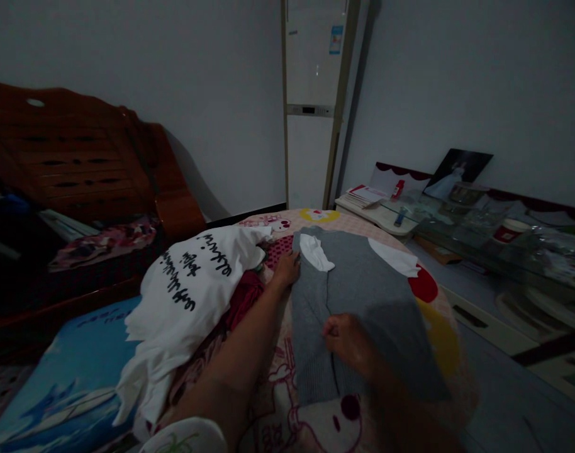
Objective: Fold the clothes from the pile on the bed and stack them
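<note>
A grey knit cardigan (372,286) lies spread out, with a dark split line down its front and a ribbed lower hem. A white cloth piece (316,253) shows at its upper left, and another white part (394,257) at its upper right. My left hand (287,269) rests at the cardigan's left edge, fingers slightly apart and touching the fabric. Over the front split, my right hand (348,343) is closed in a pinch on the cardigan's front edge. To the left lies a white shirt (197,270) with black script lettering, heaped over dark red cloth (245,299).
Beneath the clothes is a round pink patterned cover (278,371). A blue printed surface (80,377) and a wooden bench (80,163) are at left. On the right, a glass-topped cabinet (457,220) holds papers, a paper cup (510,231) and a photo (460,171). Behind stands a tall white air conditioner (311,69).
</note>
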Motion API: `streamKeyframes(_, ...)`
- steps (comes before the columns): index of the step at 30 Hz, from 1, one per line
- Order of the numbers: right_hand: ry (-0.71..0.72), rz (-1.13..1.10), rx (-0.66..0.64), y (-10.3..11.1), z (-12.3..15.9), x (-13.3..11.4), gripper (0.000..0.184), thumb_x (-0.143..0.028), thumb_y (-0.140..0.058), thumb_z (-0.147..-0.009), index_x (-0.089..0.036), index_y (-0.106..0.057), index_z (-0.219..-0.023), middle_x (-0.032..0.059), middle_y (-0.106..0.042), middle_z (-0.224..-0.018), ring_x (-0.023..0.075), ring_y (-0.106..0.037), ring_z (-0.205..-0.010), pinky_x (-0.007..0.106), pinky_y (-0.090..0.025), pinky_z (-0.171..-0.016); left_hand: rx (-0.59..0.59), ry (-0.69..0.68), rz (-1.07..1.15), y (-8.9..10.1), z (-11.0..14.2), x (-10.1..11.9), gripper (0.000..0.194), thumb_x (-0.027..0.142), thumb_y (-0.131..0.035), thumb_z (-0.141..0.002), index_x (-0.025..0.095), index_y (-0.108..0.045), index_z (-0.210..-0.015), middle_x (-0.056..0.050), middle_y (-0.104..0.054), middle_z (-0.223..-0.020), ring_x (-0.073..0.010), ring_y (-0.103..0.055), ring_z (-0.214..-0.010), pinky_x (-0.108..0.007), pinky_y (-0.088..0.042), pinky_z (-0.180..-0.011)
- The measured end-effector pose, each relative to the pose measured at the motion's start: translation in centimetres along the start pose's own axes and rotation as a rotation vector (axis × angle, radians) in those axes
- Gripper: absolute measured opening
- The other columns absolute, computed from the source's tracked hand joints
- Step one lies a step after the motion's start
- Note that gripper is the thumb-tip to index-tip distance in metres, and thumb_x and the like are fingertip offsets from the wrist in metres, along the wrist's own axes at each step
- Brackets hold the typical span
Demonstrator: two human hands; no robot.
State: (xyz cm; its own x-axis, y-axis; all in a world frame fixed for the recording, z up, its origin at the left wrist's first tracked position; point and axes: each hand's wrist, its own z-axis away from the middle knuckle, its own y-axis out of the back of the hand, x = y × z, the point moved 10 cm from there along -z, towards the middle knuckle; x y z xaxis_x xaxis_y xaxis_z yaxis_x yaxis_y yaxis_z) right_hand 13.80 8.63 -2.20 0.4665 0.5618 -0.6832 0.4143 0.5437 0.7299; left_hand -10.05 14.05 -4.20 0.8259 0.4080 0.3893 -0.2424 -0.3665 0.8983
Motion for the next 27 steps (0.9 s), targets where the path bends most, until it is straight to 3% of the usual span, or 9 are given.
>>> streamKeyframes(5,0.045,0.127,0.068,2.2,-2.6,-0.5,0.019,-0.02,-0.055,-0.082,-0.02,-0.067,-0.067,0.0013,-0.066,-0.063,0.0138,-0.058,-0.063,0.024,-0.035,-0.059,0.001,-0.012,-0.012,-0.1,0.1,0.1,0.046,0.02,-0.049,-0.091,0.015,-0.053,-0.137,-0.015,-0.052,-0.144,-0.0233,-0.047,-0.135,-0.037,-0.034,-0.115)
streamKeyframes(9,-0.074,0.389,0.162,4.0,-7.1,0.3,0.028,-0.032,-0.053,-0.092,-0.017,-0.07,-0.075,0.0109,-0.073,-0.084,0.019,-0.066,-0.08,0.026,-0.039,-0.069,0.005,-0.018,-0.003,0.0,0.1,0.2,0.045,0.02,-0.05,-0.091,0.018,-0.054,-0.136,-0.014,-0.053,-0.143,-0.0244,-0.047,-0.134,-0.04,-0.036,-0.113)
streamKeyframes(13,-0.196,0.451,0.199,3.7,-10.5,1.7,0.032,-0.041,-0.052,-0.094,-0.015,-0.072,-0.093,0.0155,-0.073,-0.098,0.0236,-0.068,-0.094,0.028,-0.043,-0.073,-0.003,-0.017,-0.023,0.0,0.4,0.2,0.046,0.024,-0.047,-0.094,0.018,-0.051,-0.139,-0.015,-0.051,-0.144,-0.0245,-0.046,-0.135,-0.039,-0.036,-0.112)
streamKeyframes(18,-0.263,0.431,0.222,3.7,-11.2,3.3,0.019,-0.029,-0.058,-0.086,-0.017,-0.072,-0.091,0.014,-0.074,-0.096,0.0238,-0.07,-0.091,0.028,-0.044,-0.069,-0.035,-0.037,-0.109,0.2,1.0,0.7,0.051,0.037,-0.04,-0.098,0.019,-0.044,-0.146,-0.017,-0.047,-0.146,-0.0279,-0.046,-0.134,-0.041,-0.034,-0.111)
streamKeyframes(21,-0.271,0.406,0.214,4.5,-11.1,3.9,0.019,-0.034,-0.062,-0.083,-0.018,-0.072,-0.081,0.013,-0.075,-0.09,0.024,-0.069,-0.087,0.028,-0.043,-0.066,-0.057,-0.006,-0.148,0.3,1.1,0.6,0.051,0.039,-0.039,-0.098,0.019,-0.045,-0.145,-0.016,-0.046,-0.146,-0.0286,-0.045,-0.134,-0.041,-0.032,-0.111)
streamKeyframes(24,-0.244,0.405,0.307,5.9,-11.4,3.6,0.026,-0.041,-0.059,-0.089,-0.019,-0.072,-0.086,0.0115,-0.074,-0.092,0.0231,-0.068,-0.089,0.028,-0.043,-0.069,-0.051,-0.004,-0.144,0.3,1.1,0.6,0.051,0.038,-0.041,-0.098,0.02,-0.044,-0.145,-0.016,-0.046,-0.146,-0.0284,-0.045,-0.134,-0.04,-0.032,-0.111)
streamKeyframes(27,-0.157,0.451,0.369,6.5,-12.7,2.5,0.028,-0.034,-0.047,-0.097,-0.018,-0.07,-0.098,0.0113,-0.073,-0.102,0.0206,-0.066,-0.095,0.028,-0.042,-0.078,-0.046,-0.009,-0.143,0.3,1.1,0.7,0.051,0.038,-0.04,-0.098,0.022,-0.044,-0.146,-0.016,-0.046,-0.147,-0.0291,-0.044,-0.134,-0.041,-0.032,-0.111)
